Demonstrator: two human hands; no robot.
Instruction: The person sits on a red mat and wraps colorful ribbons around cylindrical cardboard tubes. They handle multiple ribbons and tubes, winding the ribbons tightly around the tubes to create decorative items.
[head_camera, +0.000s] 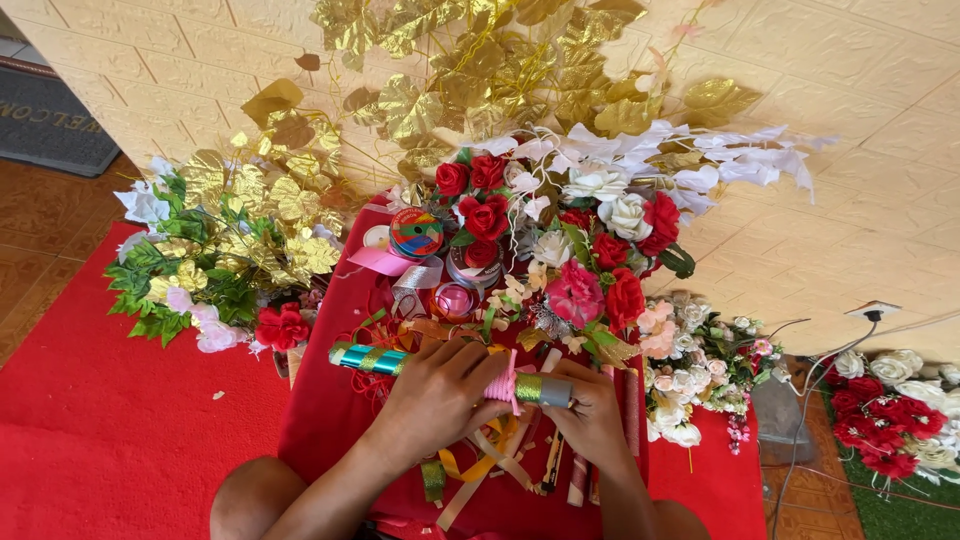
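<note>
My left hand (435, 392) grips a long tube wrapped in teal and gold foil (368, 358) that lies across a small red-covered table (330, 420). My right hand (590, 415) holds the tube's other end, near its gold and grey tip (545, 389). Pink ribbon (503, 384) is wound around the tube between the two hands. Loose gold and tan ribbon strips (480, 465) hang below my hands.
Spools of ribbon (416, 233) and a bouquet of red, white and pink artificial flowers (590, 250) crowd the table's far side. Gold leaf sprays (470, 80) lean on the cream wall. More flowers lie left (200, 270) and right (895, 410) on the red carpet (110, 440).
</note>
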